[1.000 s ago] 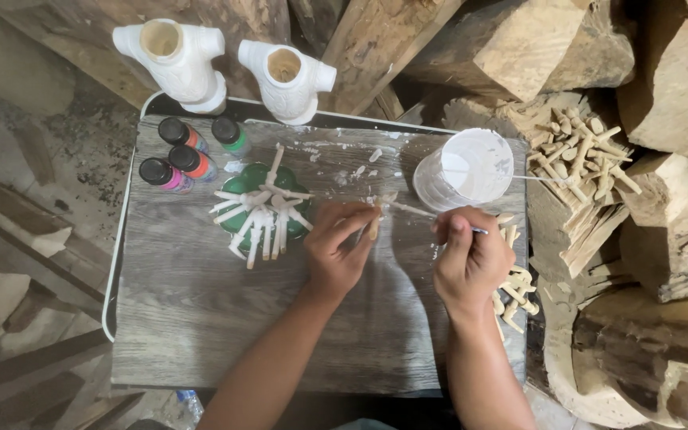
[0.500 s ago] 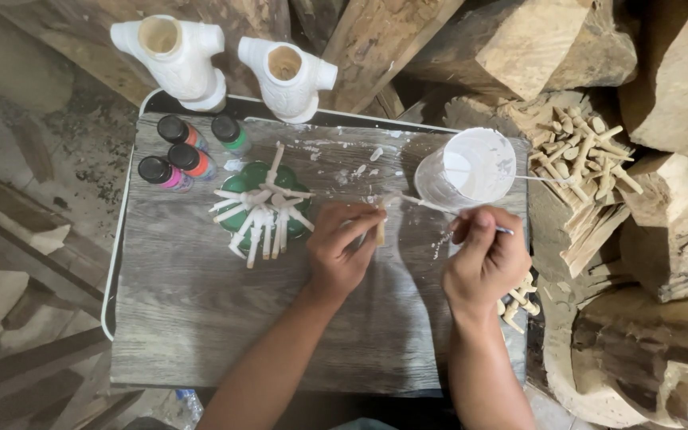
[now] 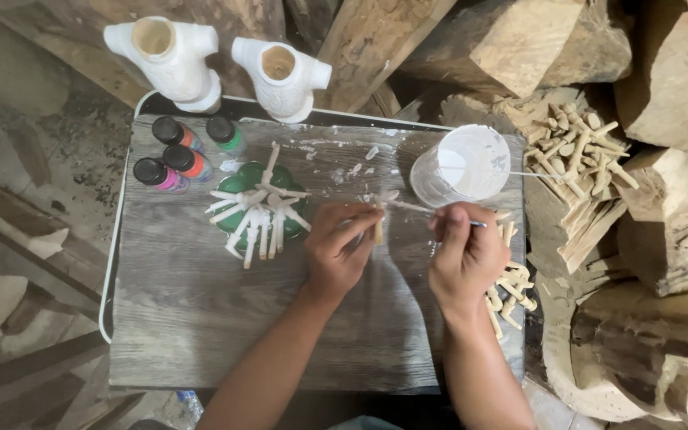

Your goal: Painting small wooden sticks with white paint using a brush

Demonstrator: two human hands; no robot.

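Note:
My left hand (image 3: 339,249) pinches a small wooden peg (image 3: 378,228) upright over the grey wood-grain board (image 3: 201,318). Just to its right, my right hand (image 3: 467,256) grips a thin paintbrush (image 3: 408,205) whose white tip reaches toward the top of the peg. A clear cup of white paint (image 3: 463,166) stands right behind my right hand. Several white-painted pegs (image 3: 258,219) lie fanned over a green lid (image 3: 255,181) to the left of my left hand.
Several small paint bottles (image 3: 178,153) stand at the board's back left. Two white carved torso figures (image 3: 173,56) (image 3: 280,76) sit behind the board. Unpainted pegs (image 3: 511,291) lie by my right wrist, with more (image 3: 575,147) piled on wood blocks at the right.
My right hand has lifted slightly and brought the brush tip left toward the peg. My left hand holds the peg in nearly the same place.

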